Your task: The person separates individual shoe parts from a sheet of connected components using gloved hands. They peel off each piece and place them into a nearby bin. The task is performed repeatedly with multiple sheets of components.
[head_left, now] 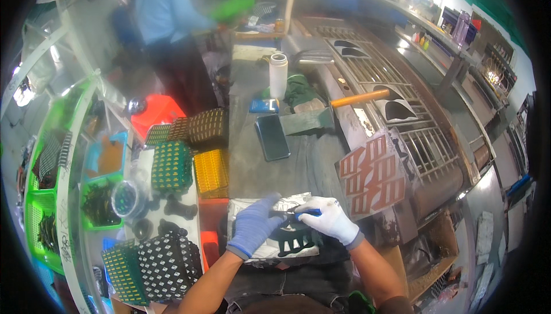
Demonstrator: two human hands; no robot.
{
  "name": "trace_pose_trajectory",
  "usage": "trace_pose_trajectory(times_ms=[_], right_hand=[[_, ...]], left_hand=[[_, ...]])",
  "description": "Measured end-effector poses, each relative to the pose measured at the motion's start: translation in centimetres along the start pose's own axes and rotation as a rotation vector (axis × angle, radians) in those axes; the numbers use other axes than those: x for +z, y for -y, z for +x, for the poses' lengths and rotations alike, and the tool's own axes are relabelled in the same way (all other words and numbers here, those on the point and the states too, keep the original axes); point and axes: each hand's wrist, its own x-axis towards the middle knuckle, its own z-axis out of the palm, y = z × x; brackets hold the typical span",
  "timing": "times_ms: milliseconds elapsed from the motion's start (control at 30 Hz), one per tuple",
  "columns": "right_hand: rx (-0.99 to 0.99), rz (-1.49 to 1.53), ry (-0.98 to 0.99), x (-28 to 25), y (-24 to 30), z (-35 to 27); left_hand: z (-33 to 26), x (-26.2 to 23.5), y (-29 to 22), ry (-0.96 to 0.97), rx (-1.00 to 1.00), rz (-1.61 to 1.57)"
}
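Observation:
My left hand (255,225), in a bluish knitted glove, lies on a white sheet (239,206) with its fingers stretched out. Black shapes with white cutouts (295,242) show on that sheet, close in front of me. My right hand (330,220) wears a white glove and is closed around a slim blue tool (310,213). The tool's tip points left, toward my left thumb; I cannot make out whether it is a pen or a small cutter. Part of the sheet is hidden under both hands.
Beyond the sheet lie a phone (272,137), a blue packet (264,106), a white bottle (278,76) and an orange-handled hammer (360,98). A red-patterned sheet (373,173) is at right beside a metal grille (425,147). Patterned stacks (172,166) stand left. A person in blue (166,10) works farther back.

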Motion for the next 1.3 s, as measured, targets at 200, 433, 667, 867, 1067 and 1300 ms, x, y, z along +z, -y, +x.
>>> trace_pose_trajectory(times_ms=[200,433,667,867,1067,1300], right_hand=[[0.243,0.003,-0.010,0.0,0.2,-0.6],[0.308,0.137,-0.055,0.1,-1.4,-2.0],[0.307,0.328,-0.628,-1.3,2.5,-5.4],[-0.103,-0.305,-0.225,2.3,3.8,-3.7],[0.053,-0.283,-0.150,2.6,2.9,-4.5],[-0.006,-0.435,-0.060,3.0,2.9,-4.1]], left_hand=[[-0.1,-0.1,1.7,0.048,0.216,-0.064],[0.2,0.0,2.5,-0.073,0.017,-0.627],[0.0,0.1,0.2,-0.129,-0.106,-0.598],[-2.6,0.0,-1.3,-0.074,0.293,-0.614],[-3.9,-0.3,0.1,0.038,-0.061,-1.061],[-3.4,-1.7,2.3,-0.154,-0.116,-0.933]])
